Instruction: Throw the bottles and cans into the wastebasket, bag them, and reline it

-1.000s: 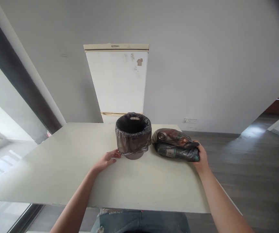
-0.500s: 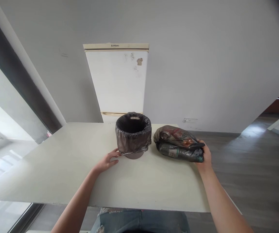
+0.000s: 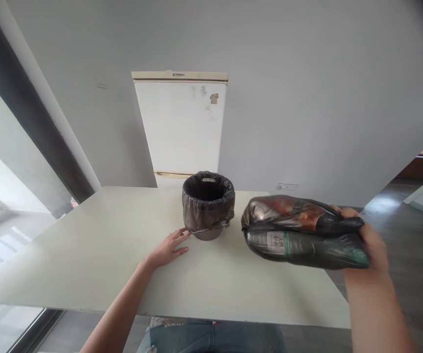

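A small round bin (image 3: 208, 208) lined with a dark plastic bag stands on the white table (image 3: 86, 255). My left hand (image 3: 169, 247) lies flat and open on the table, its fingertips at the bin's lower left side. My right hand (image 3: 371, 242) is closed on the end of a full dark rubbish bag (image 3: 300, 233), held in the air above the table's right part. Through the bag's plastic a green-labelled bottle and reddish wrappers show.
A white fridge (image 3: 182, 127) stands against the grey wall behind the table. A window with a dark frame (image 3: 23, 113) runs along the left. Grey wood floor (image 3: 399, 230) lies to the right, beyond the table's right edge.
My right hand has lifted the full bag off the table and brought it nearer and to the right. My left hand has stayed beside the bin.
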Action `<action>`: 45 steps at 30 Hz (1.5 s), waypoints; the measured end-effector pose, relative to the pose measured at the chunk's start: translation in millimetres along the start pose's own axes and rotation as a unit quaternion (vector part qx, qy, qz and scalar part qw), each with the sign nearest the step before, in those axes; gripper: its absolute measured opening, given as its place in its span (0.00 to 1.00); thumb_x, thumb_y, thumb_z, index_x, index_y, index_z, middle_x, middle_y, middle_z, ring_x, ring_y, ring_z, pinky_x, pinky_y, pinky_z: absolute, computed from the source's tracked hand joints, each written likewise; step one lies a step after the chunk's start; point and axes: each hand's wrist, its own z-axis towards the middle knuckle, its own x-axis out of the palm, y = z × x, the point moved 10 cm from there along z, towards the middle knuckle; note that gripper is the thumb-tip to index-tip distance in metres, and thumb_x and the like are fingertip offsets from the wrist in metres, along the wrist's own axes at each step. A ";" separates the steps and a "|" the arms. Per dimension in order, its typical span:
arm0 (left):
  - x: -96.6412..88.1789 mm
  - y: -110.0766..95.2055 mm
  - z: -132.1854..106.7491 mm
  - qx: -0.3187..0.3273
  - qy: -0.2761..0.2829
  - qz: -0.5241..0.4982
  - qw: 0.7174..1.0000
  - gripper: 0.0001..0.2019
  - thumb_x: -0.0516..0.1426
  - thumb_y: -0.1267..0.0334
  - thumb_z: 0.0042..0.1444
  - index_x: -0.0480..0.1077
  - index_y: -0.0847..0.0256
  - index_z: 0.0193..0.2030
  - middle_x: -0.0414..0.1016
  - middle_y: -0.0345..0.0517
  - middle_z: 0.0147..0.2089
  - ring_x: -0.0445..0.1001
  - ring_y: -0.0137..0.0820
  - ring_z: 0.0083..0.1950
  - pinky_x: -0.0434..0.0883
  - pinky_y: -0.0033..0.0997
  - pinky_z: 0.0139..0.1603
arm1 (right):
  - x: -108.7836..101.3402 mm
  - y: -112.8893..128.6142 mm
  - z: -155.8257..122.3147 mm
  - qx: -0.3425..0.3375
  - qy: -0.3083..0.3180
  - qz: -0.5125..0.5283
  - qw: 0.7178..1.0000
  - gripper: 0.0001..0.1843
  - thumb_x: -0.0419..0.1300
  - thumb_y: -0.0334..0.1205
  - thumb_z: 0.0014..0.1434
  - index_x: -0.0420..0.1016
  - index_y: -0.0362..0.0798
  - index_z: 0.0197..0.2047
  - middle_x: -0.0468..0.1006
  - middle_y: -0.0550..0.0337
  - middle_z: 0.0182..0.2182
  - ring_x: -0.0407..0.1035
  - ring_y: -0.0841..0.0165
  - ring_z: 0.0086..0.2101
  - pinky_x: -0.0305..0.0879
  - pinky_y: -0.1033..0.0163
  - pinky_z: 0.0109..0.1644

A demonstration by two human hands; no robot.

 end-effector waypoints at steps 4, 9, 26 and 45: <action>0.6 -11.5 0.2 0.011 0.010 0.059 0.998 0.29 0.54 0.50 0.72 0.57 0.45 0.77 0.62 0.53 0.75 0.68 0.46 0.70 0.65 0.52 0.71 | 37.8 61.2 -36.3 -0.074 -0.009 -0.189 0.979 0.09 0.69 0.54 0.57 0.82 0.60 0.35 0.80 0.56 0.48 0.75 0.50 0.50 0.78 0.51 0.42; -20.0 -20.9 0.5 -0.004 -0.047 -0.023 0.999 0.20 0.52 0.53 0.73 0.67 0.51 0.69 0.71 0.53 0.65 0.76 0.37 0.58 0.75 0.37 0.56 | 112.0 44.9 -53.3 0.009 0.176 -0.280 0.944 0.15 0.61 0.52 0.62 0.74 0.53 0.29 0.72 0.57 0.27 0.66 0.61 0.29 0.59 0.58 0.29; -81.1 -209.5 -11.6 -0.032 -0.272 -0.112 0.955 0.17 0.64 0.60 0.64 0.76 0.54 0.60 0.80 0.51 0.57 0.77 0.43 0.58 0.74 0.41 0.55 | 287.7 -37.8 -124.1 0.041 0.495 -0.289 0.819 0.08 0.54 0.32 0.63 0.74 0.52 0.39 0.73 0.64 0.37 0.66 0.68 0.37 0.60 0.62 0.42; -62.3 -195.9 -3.1 -0.050 -0.216 -0.303 0.927 0.28 0.54 0.75 0.60 0.70 0.54 0.66 0.78 0.49 0.60 0.74 0.42 0.64 0.69 0.42 0.66 | 275.8 1.5 -98.6 -0.099 0.430 -0.153 0.884 0.16 0.55 0.23 0.57 0.77 0.51 0.40 0.73 0.59 0.39 0.68 0.66 0.40 0.64 0.59 0.44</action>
